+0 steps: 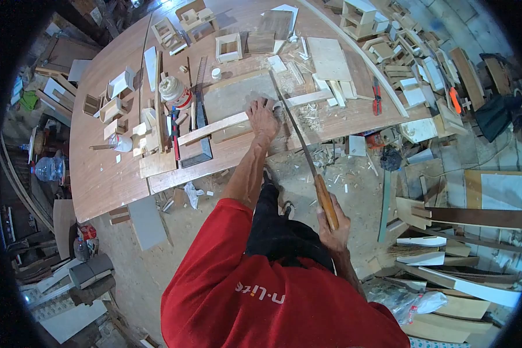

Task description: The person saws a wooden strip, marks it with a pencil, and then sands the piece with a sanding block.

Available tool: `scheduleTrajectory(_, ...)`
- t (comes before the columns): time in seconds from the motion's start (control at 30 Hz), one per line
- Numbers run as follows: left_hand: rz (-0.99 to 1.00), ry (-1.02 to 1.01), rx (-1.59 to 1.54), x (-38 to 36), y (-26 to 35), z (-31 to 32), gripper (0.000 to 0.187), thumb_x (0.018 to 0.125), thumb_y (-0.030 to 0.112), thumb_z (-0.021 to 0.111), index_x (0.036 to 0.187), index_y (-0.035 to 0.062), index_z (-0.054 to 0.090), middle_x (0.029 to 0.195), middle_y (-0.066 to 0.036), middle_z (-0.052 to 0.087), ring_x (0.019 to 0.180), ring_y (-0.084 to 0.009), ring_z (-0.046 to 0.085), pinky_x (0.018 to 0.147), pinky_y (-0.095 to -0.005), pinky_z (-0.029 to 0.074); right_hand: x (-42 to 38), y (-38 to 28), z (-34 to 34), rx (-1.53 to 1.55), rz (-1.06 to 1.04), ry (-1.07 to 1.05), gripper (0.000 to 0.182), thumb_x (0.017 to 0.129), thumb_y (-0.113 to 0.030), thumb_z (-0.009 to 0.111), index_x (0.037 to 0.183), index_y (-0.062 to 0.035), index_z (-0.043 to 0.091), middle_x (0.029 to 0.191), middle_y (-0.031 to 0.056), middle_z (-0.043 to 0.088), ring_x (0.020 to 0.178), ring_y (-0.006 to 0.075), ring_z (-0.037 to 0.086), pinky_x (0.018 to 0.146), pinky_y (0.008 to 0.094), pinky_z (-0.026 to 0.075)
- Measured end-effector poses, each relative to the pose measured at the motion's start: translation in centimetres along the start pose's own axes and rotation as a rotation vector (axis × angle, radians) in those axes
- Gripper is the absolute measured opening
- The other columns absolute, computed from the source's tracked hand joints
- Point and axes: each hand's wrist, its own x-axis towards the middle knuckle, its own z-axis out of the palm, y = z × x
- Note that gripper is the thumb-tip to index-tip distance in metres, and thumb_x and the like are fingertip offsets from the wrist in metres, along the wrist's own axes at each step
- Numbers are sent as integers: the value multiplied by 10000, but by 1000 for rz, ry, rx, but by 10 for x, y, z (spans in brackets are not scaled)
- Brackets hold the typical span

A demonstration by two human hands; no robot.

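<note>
My left hand [263, 118] presses down on a pale wooden strip [214, 126], its fingers curled over the strip near the table's front edge. The strip lies across a flat board [238, 93] on the table. In my right hand [334, 229] is a handsaw [326, 200], gripped by its long wooden handle. The narrow dark blade runs forward and crosses the strip just right of my left fingers. Whether its teeth have entered the wood is too small to tell. Sawdust and small offcuts lie around the blade.
On the table [110, 180] are a glue bottle [175, 93], a metal square [198, 155], red pliers [377, 98] and several small wooden boxes [229, 47]. Wood pieces [412, 75] crowd the right side. Scraps litter the floor [354, 180].
</note>
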Motion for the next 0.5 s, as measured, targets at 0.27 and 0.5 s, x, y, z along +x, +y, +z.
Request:
scheduleTrajectory(0.27, 27, 56, 0, -6, -1, 5, 436, 583, 127, 734, 1001, 142, 614, 1078, -76, 513, 1079, -301, 442, 933, -439, 315, 40, 13, 26, 45, 59, -62, 473, 864, -89, 600, 1310, 5, 472, 964, 223, 660, 769, 244, 690, 654, 320, 534)
scheduleTrajectory(0.5, 3, 26, -49, 0, -1, 2, 404, 620, 106, 695, 1013, 130, 606, 1087, -79, 509, 1074, -318, 450, 928, -460, 324, 28, -2, 13, 19, -50, 8, 445, 881, -107, 596, 1299, 3, 492, 916, 219, 665, 700, 218, 674, 635, 308, 526)
